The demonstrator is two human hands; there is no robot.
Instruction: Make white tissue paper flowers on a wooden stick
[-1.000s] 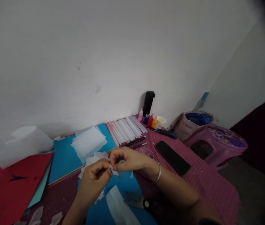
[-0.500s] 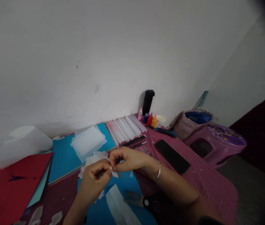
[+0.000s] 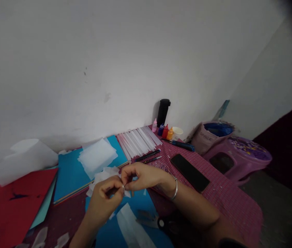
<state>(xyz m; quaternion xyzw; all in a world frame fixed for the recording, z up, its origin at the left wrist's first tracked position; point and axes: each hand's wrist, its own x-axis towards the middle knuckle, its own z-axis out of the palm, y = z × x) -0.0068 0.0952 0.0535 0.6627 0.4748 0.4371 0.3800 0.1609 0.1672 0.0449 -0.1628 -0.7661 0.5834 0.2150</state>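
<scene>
My left hand (image 3: 107, 196) and my right hand (image 3: 140, 176) meet fingertip to fingertip, pinching a small white piece of paper (image 3: 123, 188) between them. Most of that piece is hidden by the fingers. Beneath the hands lies a blue sheet (image 3: 142, 203). On it rest a long white paper strip (image 3: 132, 225) and scissors (image 3: 151, 220) with dark handles, their blades toward the strip. Crumpled white paper pieces (image 3: 104, 175) sit just behind my hands.
A stack of white sheets (image 3: 98, 155) lies on blue card, beside several pale strips (image 3: 138, 141). Pens (image 3: 148, 155), a phone (image 3: 189, 172), a cutter (image 3: 182, 145), small paint bottles (image 3: 165, 131) and a black flask (image 3: 163, 112) are rightward. Red card (image 3: 13, 206) lies left.
Both hands stay together in almost the same place. Their fingertips have shifted very slightly around the small white paper piece. Everything else looks the same.
</scene>
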